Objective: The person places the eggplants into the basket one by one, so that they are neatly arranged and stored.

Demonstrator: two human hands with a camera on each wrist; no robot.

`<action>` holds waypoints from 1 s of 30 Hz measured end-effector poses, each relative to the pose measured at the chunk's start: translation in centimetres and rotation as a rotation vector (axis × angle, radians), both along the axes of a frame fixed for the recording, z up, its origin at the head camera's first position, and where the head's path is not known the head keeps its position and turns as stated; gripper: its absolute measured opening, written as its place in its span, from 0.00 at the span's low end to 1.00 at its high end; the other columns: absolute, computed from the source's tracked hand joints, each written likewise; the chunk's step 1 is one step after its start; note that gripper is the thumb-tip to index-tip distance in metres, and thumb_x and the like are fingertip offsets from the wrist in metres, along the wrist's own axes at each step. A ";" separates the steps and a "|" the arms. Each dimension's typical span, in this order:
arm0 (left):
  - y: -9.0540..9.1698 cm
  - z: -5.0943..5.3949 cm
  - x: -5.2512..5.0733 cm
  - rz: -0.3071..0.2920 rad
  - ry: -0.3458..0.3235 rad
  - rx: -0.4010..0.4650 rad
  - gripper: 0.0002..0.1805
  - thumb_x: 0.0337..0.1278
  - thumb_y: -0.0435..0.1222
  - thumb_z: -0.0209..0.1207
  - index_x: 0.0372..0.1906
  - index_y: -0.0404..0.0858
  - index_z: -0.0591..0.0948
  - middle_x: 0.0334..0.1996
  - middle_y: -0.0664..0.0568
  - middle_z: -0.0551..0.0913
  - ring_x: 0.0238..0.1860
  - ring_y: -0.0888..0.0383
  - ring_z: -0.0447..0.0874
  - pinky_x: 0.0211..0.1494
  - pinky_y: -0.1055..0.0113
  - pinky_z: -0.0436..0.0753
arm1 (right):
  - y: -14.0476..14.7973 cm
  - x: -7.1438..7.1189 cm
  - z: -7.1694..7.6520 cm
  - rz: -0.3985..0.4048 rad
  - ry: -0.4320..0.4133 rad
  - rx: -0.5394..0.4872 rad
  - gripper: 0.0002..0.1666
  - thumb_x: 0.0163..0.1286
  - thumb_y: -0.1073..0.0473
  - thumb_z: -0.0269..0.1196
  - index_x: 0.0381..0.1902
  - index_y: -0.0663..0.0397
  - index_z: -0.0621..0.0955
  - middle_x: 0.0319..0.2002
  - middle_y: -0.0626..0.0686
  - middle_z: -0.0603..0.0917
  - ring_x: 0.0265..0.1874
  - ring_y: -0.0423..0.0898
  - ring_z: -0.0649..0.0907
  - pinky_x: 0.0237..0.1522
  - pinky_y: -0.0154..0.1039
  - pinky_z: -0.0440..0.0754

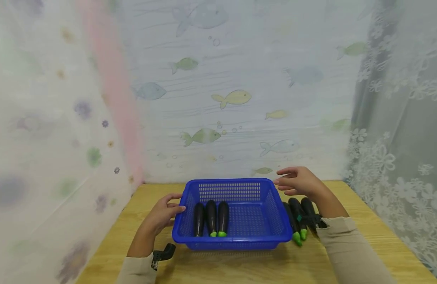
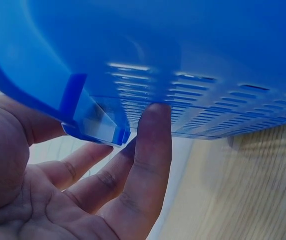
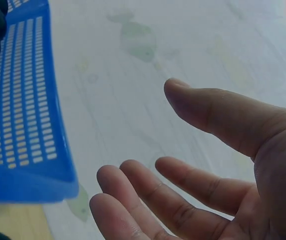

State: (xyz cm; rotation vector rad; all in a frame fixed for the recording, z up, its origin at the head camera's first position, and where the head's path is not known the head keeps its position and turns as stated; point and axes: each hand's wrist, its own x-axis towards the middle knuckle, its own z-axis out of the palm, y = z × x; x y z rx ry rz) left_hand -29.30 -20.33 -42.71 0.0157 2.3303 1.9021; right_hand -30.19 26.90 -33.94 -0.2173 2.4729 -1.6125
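Note:
A blue plastic basket (image 1: 234, 239) holds three dark eggplants (image 1: 211, 217) side by side in its left half. My left hand (image 1: 161, 215) grips the basket's left rim, thumb over the edge; in the left wrist view its fingers (image 2: 152, 150) lie against the slotted outer wall (image 2: 192, 95). Past the back right corner, my right hand (image 1: 298, 181) is raised with fingers loosely spread and nothing in them. The right wrist view shows that hand (image 3: 192, 195) apart from the basket (image 3: 63, 150). Whether the basket's base rests fully on the table cannot be told.
Several more eggplants (image 1: 295, 228) lie on the wooden table (image 1: 367, 221) right of the basket, partly hidden by my right wrist and the basket. A fish-patterned curtain (image 1: 236, 118) hangs behind the table, with a lace curtain (image 1: 410, 165) at the right.

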 end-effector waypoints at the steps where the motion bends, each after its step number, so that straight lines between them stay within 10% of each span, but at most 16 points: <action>1: -0.1 0.0 0.1 0.001 0.000 -0.003 0.31 0.68 0.33 0.65 0.73 0.39 0.69 0.56 0.35 0.85 0.49 0.43 0.89 0.45 0.42 0.90 | 0.3 0.1 -0.3 -0.002 0.002 -0.001 0.44 0.71 0.48 0.70 0.76 0.61 0.67 0.66 0.67 0.79 0.60 0.61 0.85 0.55 0.52 0.88; 16: -0.3 0.1 0.2 -0.017 0.001 0.009 0.32 0.68 0.34 0.65 0.73 0.40 0.68 0.56 0.34 0.84 0.49 0.44 0.89 0.48 0.42 0.90 | 5.8 1.6 -5.7 -0.068 0.037 0.005 0.47 0.72 0.41 0.68 0.77 0.62 0.66 0.70 0.67 0.75 0.64 0.62 0.81 0.58 0.51 0.86; 24: -0.3 0.4 0.3 -0.028 0.000 0.008 0.33 0.68 0.35 0.65 0.74 0.40 0.67 0.59 0.32 0.83 0.51 0.42 0.89 0.48 0.42 0.89 | 7.4 2.8 -7.4 -0.147 0.124 0.017 0.43 0.73 0.41 0.67 0.75 0.60 0.69 0.68 0.66 0.78 0.49 0.30 0.84 0.57 0.49 0.87; 30: -0.4 0.1 0.2 -0.011 -0.008 0.009 0.32 0.68 0.34 0.65 0.73 0.40 0.68 0.58 0.33 0.83 0.50 0.42 0.89 0.48 0.42 0.89 | 8.1 3.2 -8.2 -0.203 0.138 0.078 0.44 0.73 0.39 0.66 0.75 0.61 0.69 0.66 0.65 0.79 0.52 0.35 0.84 0.56 0.49 0.87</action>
